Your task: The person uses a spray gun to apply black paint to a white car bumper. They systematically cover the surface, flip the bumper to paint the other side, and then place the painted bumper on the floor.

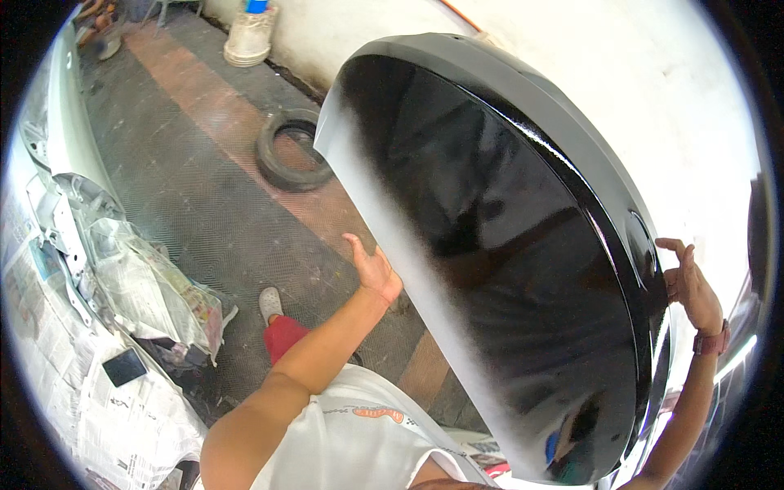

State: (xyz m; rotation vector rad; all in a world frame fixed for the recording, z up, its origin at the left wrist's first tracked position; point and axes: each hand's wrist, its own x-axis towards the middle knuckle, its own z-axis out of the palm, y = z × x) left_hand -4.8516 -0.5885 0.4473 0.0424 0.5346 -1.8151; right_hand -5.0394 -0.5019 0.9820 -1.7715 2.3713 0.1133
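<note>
A large curved car trunk lid (pixel 490 220), glossy black with a pale grey band along its left edge, slants across the right half of the view between my two hands. My left hand (pixel 376 271) presses its palm to that pale edge, thumb sticking out; its other fingers are partly hidden. At the opposite, rounded edge, my right hand (pixel 694 290) bears on the lid with some fingers bent against it and others stretched. A dark red band circles my right wrist. What supports the lid from beneath is hidden.
A tyre (pixel 292 155) lies on the dark floor (pixel 196 163) beyond the lid. A stained bucket (pixel 250 37) stands by the white wall (pixel 653 90). At left, a pale car body (pixel 69 122) is partly covered with newspaper (pixel 106 408); a dark flat square (pixel 124 367) rests on it.
</note>
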